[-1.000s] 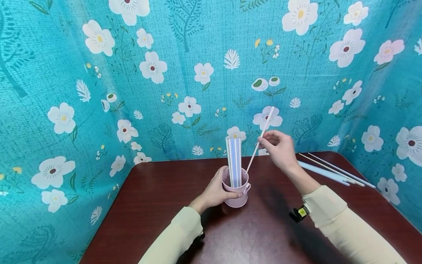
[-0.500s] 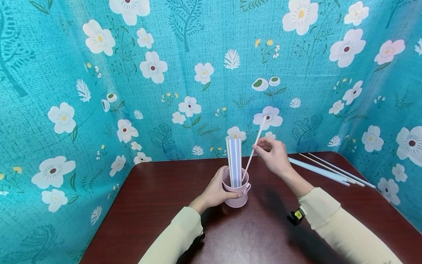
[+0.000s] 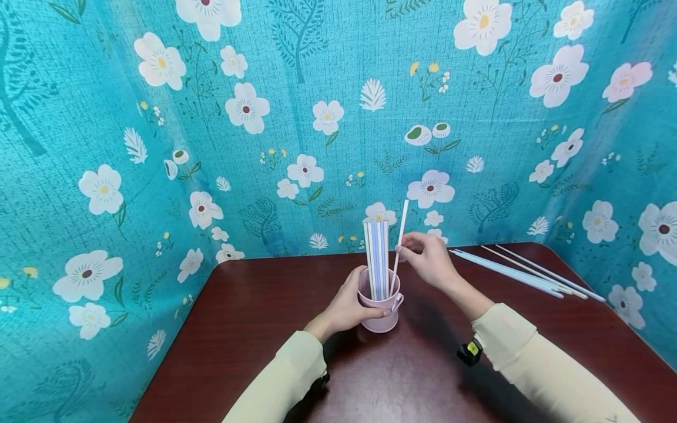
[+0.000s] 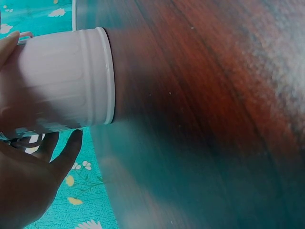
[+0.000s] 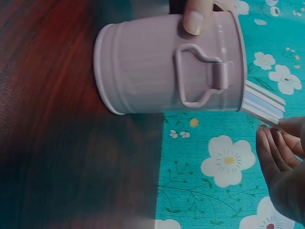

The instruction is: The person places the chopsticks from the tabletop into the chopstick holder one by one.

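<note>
A small pale pink metal bucket [image 3: 378,322] stands upright on the table, and my left hand [image 3: 342,304] grips it round the near and left side, thumb just below the rim. In the right wrist view the bucket's wire handle [image 5: 180,76] folds down its side. A bundle of thin white and blue straw-like sticks [image 3: 376,252] stands in the bucket. My right hand [image 3: 429,259] pinches one pale stick [image 3: 404,220] between thumb and fingers, just right of the bundle. That stick leans slightly right, its lower end inside the bucket. In the left wrist view the bucket wall [image 4: 57,81] fills the upper left.
Several loose light-blue and cream sticks [image 3: 508,270] lie slantwise at the table's back right. The dark red-brown table [image 3: 254,329] ends against a turquoise flowered cloth [image 3: 307,194] hanging at the back and both sides.
My right hand has moved left and down with the stick, which now stands more upright with its lower end deeper in the bucket. My left hand has stayed on the bucket.
</note>
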A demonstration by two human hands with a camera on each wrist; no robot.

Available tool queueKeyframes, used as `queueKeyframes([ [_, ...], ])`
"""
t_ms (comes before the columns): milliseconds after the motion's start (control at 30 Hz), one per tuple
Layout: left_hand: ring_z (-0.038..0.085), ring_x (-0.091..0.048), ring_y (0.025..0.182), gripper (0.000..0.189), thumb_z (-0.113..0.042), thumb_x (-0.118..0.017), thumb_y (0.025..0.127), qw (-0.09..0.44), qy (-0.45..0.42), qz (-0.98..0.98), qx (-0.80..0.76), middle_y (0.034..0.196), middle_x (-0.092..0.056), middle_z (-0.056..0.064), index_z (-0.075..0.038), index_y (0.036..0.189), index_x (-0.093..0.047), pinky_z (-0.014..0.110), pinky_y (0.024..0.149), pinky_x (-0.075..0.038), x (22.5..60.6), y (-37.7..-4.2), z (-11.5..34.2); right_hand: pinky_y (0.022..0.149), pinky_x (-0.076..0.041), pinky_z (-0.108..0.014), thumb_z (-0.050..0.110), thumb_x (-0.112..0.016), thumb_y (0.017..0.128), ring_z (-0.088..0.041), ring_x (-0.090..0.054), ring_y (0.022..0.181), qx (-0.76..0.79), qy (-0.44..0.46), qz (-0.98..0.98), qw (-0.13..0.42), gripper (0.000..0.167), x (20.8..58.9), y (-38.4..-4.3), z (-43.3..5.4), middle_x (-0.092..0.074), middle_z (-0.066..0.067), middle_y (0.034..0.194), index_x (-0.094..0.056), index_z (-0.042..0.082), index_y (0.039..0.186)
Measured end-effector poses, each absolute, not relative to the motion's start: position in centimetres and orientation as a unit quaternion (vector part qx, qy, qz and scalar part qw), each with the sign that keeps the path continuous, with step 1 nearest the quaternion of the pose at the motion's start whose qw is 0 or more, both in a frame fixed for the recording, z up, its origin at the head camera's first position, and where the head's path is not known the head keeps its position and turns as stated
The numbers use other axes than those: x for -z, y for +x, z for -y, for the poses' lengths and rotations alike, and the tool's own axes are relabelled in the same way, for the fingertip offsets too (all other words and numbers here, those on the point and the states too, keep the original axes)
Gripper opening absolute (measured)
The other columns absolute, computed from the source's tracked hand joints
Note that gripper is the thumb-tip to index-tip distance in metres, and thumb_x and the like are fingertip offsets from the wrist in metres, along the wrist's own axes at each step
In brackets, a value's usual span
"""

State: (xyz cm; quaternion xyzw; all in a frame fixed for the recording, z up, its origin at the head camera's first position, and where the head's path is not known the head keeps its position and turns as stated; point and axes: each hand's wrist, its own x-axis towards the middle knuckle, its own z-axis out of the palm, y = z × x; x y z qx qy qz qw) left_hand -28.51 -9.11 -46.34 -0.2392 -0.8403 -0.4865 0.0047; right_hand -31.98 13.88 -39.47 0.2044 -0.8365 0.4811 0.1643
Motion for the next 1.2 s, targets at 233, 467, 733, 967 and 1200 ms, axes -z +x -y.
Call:
queueKeyframes([
  [233,0.016,-0.050,0.128,0.099,-0.031,-0.095,0.071,0.005,-0.243,0.839,0.486,0.142,-0.047,0.001,-0.020,0.151,-0.036,0.040,0.111,-0.041,46.5,-28.6,9.2,0.062,-0.051,-0.026,0.007,-0.072,0.094,-0.022,-0.071,0.072,-0.457,0.227,0.845,0.159,0.008,40.8,-32.1,-13.1,-0.075,-0.007,0.082,-0.074,0.001,0.099],
  [467,0.014,-0.050,0.128,0.099,-0.029,-0.095,0.072,0.001,-0.237,0.842,0.484,0.143,-0.046,0.000,-0.022,0.151,-0.035,0.038,0.111,-0.040,46.6,-28.5,9.2,0.066,-0.052,-0.028,0.006,-0.074,0.093,-0.015,-0.067,0.072,-0.438,0.228,0.855,0.157,0.004,41.5,-32.0,-12.7,-0.074,-0.005,0.083,-0.073,0.003,0.096],
  [733,0.017,-0.051,0.127,0.098,-0.029,-0.095,0.071,0.010,-0.249,0.836,0.488,0.142,-0.048,0.002,-0.018,0.149,-0.037,0.040,0.110,-0.041,46.5,-28.8,9.3,0.074,-0.055,-0.036,0.009,-0.074,0.093,-0.017,-0.068,0.081,-0.426,0.214,0.869,0.135,0.006,41.9,-31.9,-12.7,-0.074,-0.005,0.089,-0.073,0.006,0.099],
  [967,0.017,-0.050,0.128,0.098,-0.029,-0.095,0.072,0.010,-0.248,0.839,0.485,0.142,-0.048,0.002,-0.018,0.150,-0.037,0.040,0.110,-0.041,46.5,-28.7,9.3,0.073,-0.054,-0.036,0.011,-0.076,0.093,-0.016,-0.067,0.080,-0.423,0.216,0.870,0.136,0.005,42.2,-31.9,-12.8,-0.073,-0.003,0.088,-0.074,0.008,0.097],
  [1200,0.017,-0.051,0.126,0.097,-0.030,-0.095,0.072,0.009,-0.247,0.839,0.485,0.141,-0.048,0.001,-0.019,0.149,-0.037,0.041,0.110,-0.042,46.4,-28.6,9.2,0.073,-0.054,-0.036,0.010,-0.076,0.092,-0.016,-0.067,0.080,-0.428,0.215,0.868,0.132,0.006,42.5,-31.8,-12.7,-0.074,-0.003,0.088,-0.073,0.007,0.095],
])
